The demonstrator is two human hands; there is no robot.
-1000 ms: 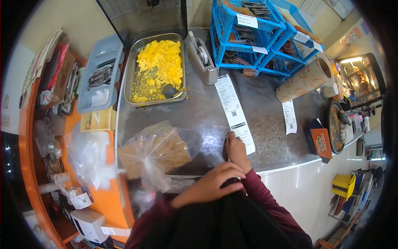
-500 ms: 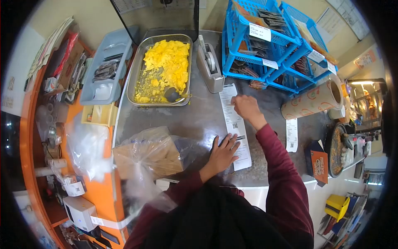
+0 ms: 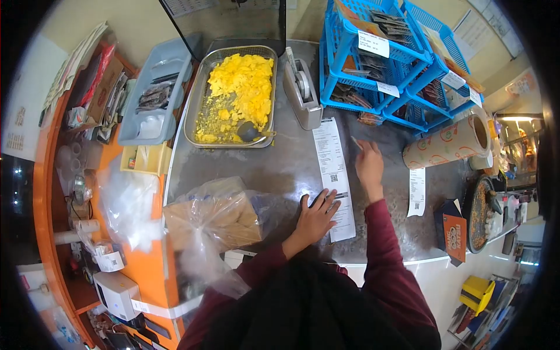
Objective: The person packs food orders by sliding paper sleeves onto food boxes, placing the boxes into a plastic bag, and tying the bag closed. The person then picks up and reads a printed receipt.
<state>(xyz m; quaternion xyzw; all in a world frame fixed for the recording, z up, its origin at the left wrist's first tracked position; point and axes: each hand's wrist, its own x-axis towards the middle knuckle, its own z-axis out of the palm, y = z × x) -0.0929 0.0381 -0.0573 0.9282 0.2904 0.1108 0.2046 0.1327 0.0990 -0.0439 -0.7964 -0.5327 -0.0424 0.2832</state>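
A long printed receipt lies on the dark metal counter. My left hand rests with spread fingers on its lower part, at the left edge. Right of the strip's upper half is my right hand, its fingers pinched on a small thin thing that points up and left; I cannot make out what it is. A tape dispenser stands just above the strip's top end. Farther right lies a shorter receipt.
Yellow food fills a metal tray at the back left. A bagged cardboard box sits at the front left. Blue basket racks, a patterned paper roll and an orange box stand to the right.
My left hand has come down flat onto the receipt. My right hand moved up from its lower part to the top, then to the strip's right side. The view has shifted a little.
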